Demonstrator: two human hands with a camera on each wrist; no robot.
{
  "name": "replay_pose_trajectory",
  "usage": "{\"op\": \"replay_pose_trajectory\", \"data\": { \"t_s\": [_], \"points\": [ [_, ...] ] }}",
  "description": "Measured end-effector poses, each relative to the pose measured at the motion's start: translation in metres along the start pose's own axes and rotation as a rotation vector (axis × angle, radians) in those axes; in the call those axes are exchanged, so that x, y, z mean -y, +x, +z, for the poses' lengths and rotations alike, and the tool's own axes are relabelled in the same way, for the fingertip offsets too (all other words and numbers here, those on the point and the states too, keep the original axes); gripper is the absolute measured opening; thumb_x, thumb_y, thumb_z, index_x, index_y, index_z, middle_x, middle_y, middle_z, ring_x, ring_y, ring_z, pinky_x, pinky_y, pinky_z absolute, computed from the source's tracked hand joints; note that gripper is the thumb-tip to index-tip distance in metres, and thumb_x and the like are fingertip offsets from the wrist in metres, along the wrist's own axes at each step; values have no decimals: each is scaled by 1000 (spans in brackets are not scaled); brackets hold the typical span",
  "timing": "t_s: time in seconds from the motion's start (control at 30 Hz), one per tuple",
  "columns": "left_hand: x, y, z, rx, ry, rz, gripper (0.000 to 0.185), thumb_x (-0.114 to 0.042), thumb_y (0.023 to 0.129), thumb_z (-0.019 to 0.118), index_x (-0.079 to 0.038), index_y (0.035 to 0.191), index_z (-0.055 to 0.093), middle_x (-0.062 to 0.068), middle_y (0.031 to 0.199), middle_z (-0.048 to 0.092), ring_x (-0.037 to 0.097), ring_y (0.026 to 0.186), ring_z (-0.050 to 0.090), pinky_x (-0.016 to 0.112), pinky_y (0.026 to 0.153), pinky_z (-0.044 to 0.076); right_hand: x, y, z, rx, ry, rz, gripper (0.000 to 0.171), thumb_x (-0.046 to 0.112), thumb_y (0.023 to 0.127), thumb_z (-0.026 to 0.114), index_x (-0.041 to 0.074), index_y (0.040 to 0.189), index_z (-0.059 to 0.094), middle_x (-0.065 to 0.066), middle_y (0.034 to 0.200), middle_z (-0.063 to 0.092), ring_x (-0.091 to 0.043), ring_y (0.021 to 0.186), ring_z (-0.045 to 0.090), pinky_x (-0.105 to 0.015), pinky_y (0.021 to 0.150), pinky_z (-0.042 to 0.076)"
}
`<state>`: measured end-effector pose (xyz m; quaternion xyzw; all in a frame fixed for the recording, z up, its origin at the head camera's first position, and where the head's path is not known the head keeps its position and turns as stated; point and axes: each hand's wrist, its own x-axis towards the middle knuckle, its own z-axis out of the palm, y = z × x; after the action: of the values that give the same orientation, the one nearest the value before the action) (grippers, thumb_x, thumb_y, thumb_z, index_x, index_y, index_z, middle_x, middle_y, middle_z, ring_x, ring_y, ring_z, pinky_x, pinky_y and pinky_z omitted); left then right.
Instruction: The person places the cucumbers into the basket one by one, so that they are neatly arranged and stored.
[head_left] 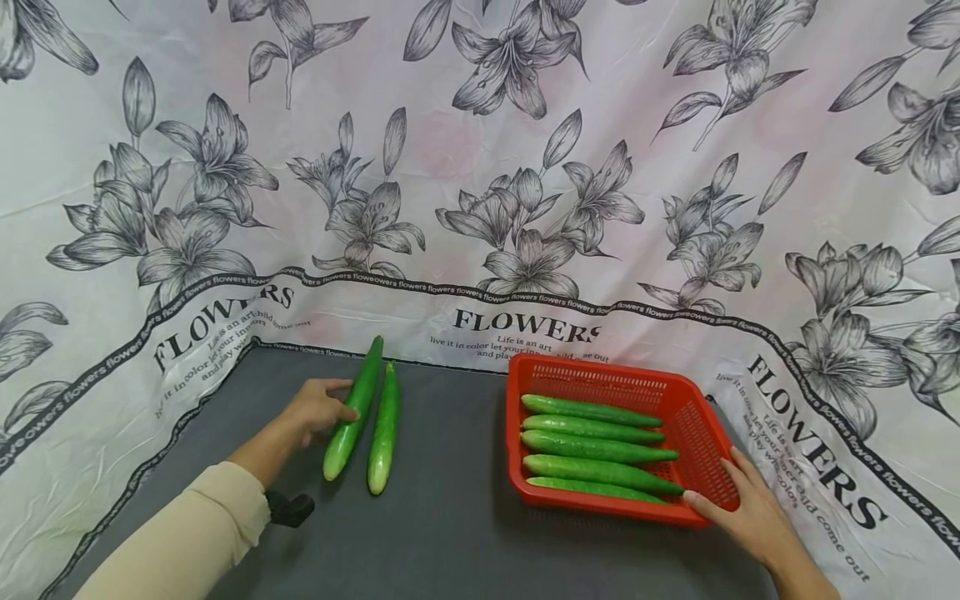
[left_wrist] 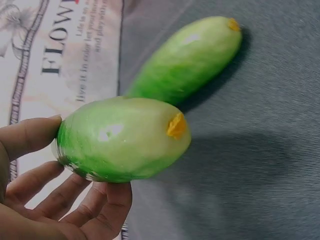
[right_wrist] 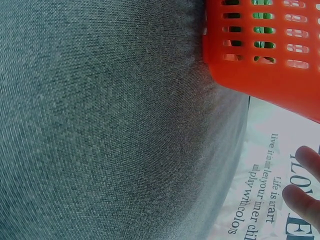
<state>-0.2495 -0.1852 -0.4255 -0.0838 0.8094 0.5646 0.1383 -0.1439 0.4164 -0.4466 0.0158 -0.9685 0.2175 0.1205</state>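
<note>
Grey mat (head_left: 450, 533), left hand (head_left: 318, 410) gripping cucumber (head_left: 352, 410)

Bright, even light; soft shadows on grey mat (head_left: 450, 517); glare spots on cucumber (left_wrist: 122, 140); wrist views slightly soft.

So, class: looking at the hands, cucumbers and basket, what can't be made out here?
- Head view: the left hand's fingertips, hidden behind the held cucumber.
- Head view: the underside of the right hand at the red basket.
- Left wrist view: both cucumbers' far ends, cut off.
- Right wrist view: cucumbers in the basket, only slivers through slots.
</note>
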Motion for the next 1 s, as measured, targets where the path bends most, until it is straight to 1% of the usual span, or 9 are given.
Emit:
{"op": "replay_pose_trajectory", "data": {
  "t_s": [0.17, 0.23, 0.47, 0.6, 0.7, 0.83, 1.0],
  "points": [
    [-19, -8, -1, 35, 12, 46, 72, -7, 71, 71, -11, 133, 35, 20, 123, 42, 33, 93, 53, 44, 61, 48, 0, 0, 0, -2, -7, 5, 83, 45, 75, 61, -5, 132, 28, -19, 139, 15, -47, 113, 25, -58, 79, 25],
    [-26, -11, 0, 52, 12, 53, 72, -7, 70, 71, -13, 133, 37, 18, 124, 42, 32, 93, 53, 44, 61, 48, -1, 0, 0, 3, -7, 9, 83, 46, 75, 60, -5, 132, 28, -20, 139, 15, -47, 113, 26, -58, 78, 25],
    [-46, -21, 9, 131, -9, 84, 70, -5, 68, 72, -15, 130, 41, 16, 124, 41, 27, 86, 57, 42, 61, 49, -1, 1, 0, 28, -9, 28, 84, 48, 76, 59, -4, 133, 26, -19, 140, 12, -47, 113, 25, -59, 78, 25],
    [-57, -26, 14, 174, -14, 105, 69, -2, 67, 72, -17, 129, 44, 14, 123, 43, 25, 82, 59, 41, 61, 49, -2, 1, 0, 16, -10, 21, 84, 47, 75, 60, -5, 133, 27, -19, 139, 14, -47, 113, 26, -58, 78, 26],
    [-67, -30, 18, 207, 2, 132, 68, -1, 67, 72, -16, 128, 45, 13, 122, 43, 25, 83, 58, 41, 61, 49, -2, 1, 0, 13, -10, 19, 84, 47, 75, 60, -5, 132, 28, -20, 139, 15, -46, 112, 27, -58, 78, 26],
    [-80, -34, 24, 221, 45, 172, 66, -2, 67, 72, -17, 126, 48, 12, 121, 44, 24, 84, 57, 40, 61, 49, -2, 1, 0, 25, -10, 26, 84, 48, 76, 59, -5, 132, 27, -20, 139, 14, -46, 112, 27, -58, 78, 26],
    [-95, -40, 34, 230, 75, 211, 64, 0, 67, 71, -21, 123, 51, 9, 118, 46, 23, 84, 57, 36, 61, 49, -2, 2, 0, 30, -9, 31, 84, 48, 76, 59, -6, 132, 27, -21, 138, 15, -46, 112, 26, -58, 78, 26]
  ]
}}
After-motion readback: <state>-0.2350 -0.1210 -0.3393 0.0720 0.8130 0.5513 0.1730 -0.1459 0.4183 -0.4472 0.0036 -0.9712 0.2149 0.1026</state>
